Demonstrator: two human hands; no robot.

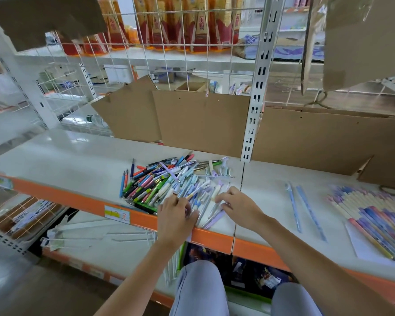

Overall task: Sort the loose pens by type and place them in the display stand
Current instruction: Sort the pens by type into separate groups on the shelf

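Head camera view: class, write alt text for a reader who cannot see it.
Two hands, left hand and right hand, reach into a heap of loose pens on a white shelf with an orange front edge. To the right lie two blue pens and a sorted row of pastel pens; cardboard sheets stand behind.

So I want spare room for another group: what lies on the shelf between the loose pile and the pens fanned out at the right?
In the head view, two light-blue pens lie there on otherwise bare white shelf.

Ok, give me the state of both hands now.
Left hand: fingers curled, pinching pens at the pile's near edge.
Right hand: fingers bent onto pens; grip cannot be told.
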